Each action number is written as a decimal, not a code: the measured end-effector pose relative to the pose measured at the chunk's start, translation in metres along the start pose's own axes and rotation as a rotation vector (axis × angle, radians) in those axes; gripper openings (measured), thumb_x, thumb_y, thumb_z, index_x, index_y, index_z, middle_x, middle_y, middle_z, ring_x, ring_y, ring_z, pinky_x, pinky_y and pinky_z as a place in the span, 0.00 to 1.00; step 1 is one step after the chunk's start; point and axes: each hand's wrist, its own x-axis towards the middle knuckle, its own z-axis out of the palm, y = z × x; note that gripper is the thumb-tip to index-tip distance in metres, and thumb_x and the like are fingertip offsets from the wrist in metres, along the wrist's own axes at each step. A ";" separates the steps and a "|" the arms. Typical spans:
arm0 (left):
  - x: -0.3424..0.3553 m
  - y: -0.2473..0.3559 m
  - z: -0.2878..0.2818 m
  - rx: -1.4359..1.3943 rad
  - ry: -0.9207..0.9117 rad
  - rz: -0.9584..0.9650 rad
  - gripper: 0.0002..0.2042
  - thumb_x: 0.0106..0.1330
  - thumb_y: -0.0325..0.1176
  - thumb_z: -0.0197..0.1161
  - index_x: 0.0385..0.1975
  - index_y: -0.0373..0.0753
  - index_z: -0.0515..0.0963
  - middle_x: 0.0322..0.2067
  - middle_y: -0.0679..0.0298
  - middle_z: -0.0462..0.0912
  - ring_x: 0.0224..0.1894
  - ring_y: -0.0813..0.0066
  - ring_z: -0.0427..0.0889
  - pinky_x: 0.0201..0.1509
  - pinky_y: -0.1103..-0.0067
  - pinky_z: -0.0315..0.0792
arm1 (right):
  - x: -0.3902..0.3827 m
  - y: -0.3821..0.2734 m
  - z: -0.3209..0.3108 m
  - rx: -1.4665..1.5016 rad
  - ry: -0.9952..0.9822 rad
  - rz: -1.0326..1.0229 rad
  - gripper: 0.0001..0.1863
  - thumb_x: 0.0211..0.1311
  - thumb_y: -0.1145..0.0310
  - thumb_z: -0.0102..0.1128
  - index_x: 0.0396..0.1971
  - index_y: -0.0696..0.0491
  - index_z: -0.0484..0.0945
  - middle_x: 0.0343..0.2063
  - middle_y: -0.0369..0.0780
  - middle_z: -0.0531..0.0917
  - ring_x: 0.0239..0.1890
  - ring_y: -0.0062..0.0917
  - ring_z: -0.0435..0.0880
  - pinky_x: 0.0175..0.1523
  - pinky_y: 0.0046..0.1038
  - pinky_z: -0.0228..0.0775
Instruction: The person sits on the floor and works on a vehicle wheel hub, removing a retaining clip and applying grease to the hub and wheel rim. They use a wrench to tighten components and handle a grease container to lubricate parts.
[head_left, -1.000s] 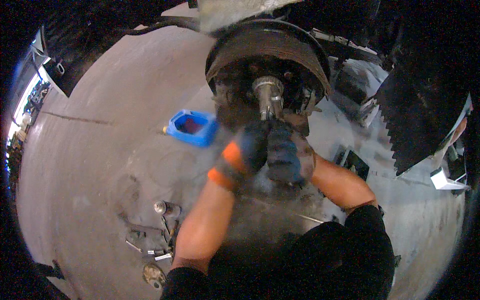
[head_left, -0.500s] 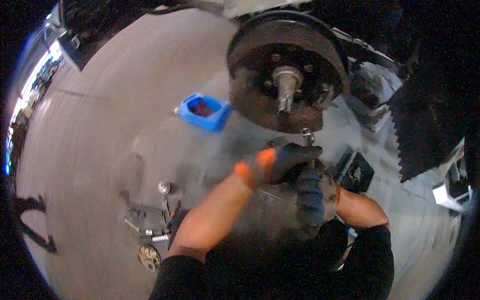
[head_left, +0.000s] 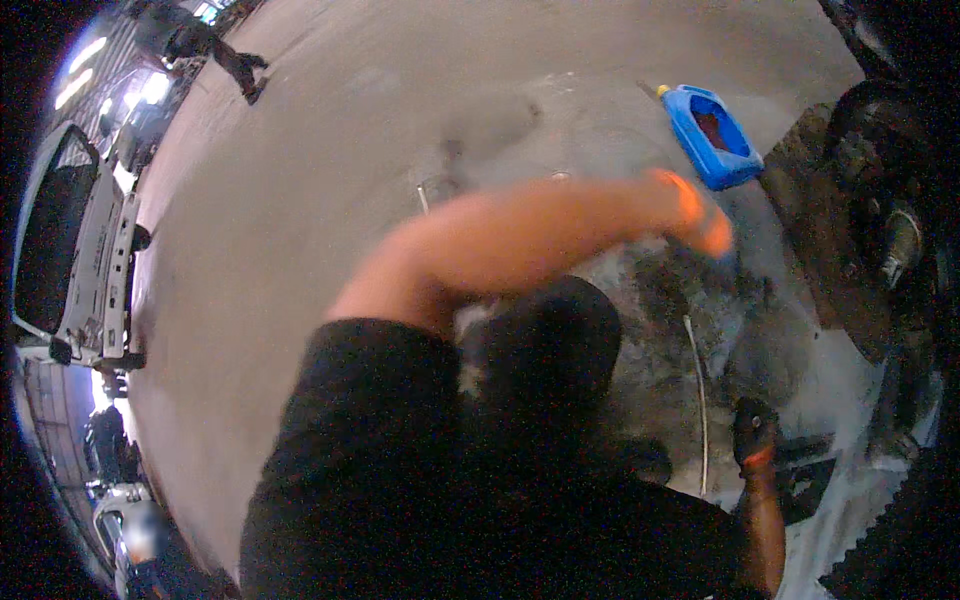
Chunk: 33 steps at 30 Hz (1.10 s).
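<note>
My left arm reaches across to the right, and my left hand (head_left: pixel 730 255), in a dark glove with an orange cuff, is just below a blue jug (head_left: pixel 738 168) with a cut-out side. Its fingers are smeared and too dark to make out. Something dark red lies inside the jug. Lower right, my right hand (head_left: pixel 755 430), also in a dark glove with an orange cuff, is closed; what it may hold is hidden. Left of it a long thin metal rod (head_left: pixel 700 410) lies on the stained floor. The dark wheel hub with its metal spindle (head_left: pixel 902 247) stands at the right edge.
A flat black piece (head_left: pixel 808 490) lies beside my right forearm. A small metal tool (head_left: pixel 423 198) shows above my left arm. A white truck (head_left: pixel 95 260) stands at far left, a person (head_left: pixel 195 42) at upper left, and another person (head_left: pixel 160 560) at lower left.
The view has swung left, so the hub and blue jug now sit farther right. My hands, together below the hub before, are now apart, the right one lower.
</note>
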 end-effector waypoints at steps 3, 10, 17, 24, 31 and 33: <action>-0.151 -0.008 -0.054 0.022 -0.095 -0.297 0.23 0.64 0.42 0.55 0.57 0.38 0.71 0.52 0.53 0.78 0.49 0.57 0.79 0.53 0.65 0.72 | -0.001 0.014 0.037 0.118 0.262 0.106 0.08 0.51 0.69 0.58 0.33 0.53 0.78 0.27 0.42 0.78 0.25 0.32 0.73 0.33 0.33 0.67; -0.431 0.005 -0.061 -0.124 0.145 -0.853 0.20 0.70 0.37 0.50 0.62 0.48 0.68 0.56 0.55 0.75 0.55 0.62 0.76 0.59 0.71 0.69 | 0.014 0.170 0.100 -0.252 -0.252 0.407 0.19 0.58 0.64 0.59 0.48 0.57 0.76 0.38 0.45 0.81 0.39 0.33 0.78 0.44 0.35 0.71; -0.334 0.015 0.014 -0.614 0.829 -0.673 0.24 0.67 0.41 0.59 0.59 0.36 0.69 0.54 0.56 0.77 0.55 0.67 0.76 0.61 0.73 0.68 | 0.074 -0.106 0.079 -0.344 -0.271 0.085 0.24 0.61 0.56 0.60 0.50 0.58 0.75 0.47 0.47 0.81 0.50 0.36 0.78 0.56 0.35 0.69; -0.095 -0.025 0.132 -1.325 1.384 -0.512 0.16 0.68 0.39 0.54 0.47 0.33 0.77 0.44 0.60 0.83 0.46 0.61 0.80 0.52 0.69 0.72 | 0.193 -0.209 0.157 -0.286 0.335 -0.176 0.20 0.63 0.62 0.55 0.51 0.57 0.75 0.50 0.46 0.78 0.53 0.36 0.75 0.59 0.36 0.65; 0.024 -0.074 0.167 -1.112 0.944 -0.673 0.13 0.66 0.37 0.52 0.43 0.38 0.80 0.42 0.60 0.83 0.45 0.62 0.81 0.48 0.70 0.74 | 0.223 -0.198 0.179 -0.357 0.516 0.008 0.19 0.60 0.65 0.54 0.50 0.56 0.75 0.48 0.46 0.79 0.52 0.37 0.76 0.58 0.37 0.66; 0.047 -0.084 0.164 -0.769 0.728 -0.631 0.13 0.65 0.36 0.52 0.42 0.39 0.81 0.42 0.60 0.83 0.45 0.62 0.81 0.47 0.70 0.75 | 0.215 -0.190 0.166 -0.346 0.567 0.054 0.19 0.59 0.65 0.54 0.50 0.56 0.75 0.48 0.46 0.79 0.51 0.37 0.76 0.57 0.38 0.66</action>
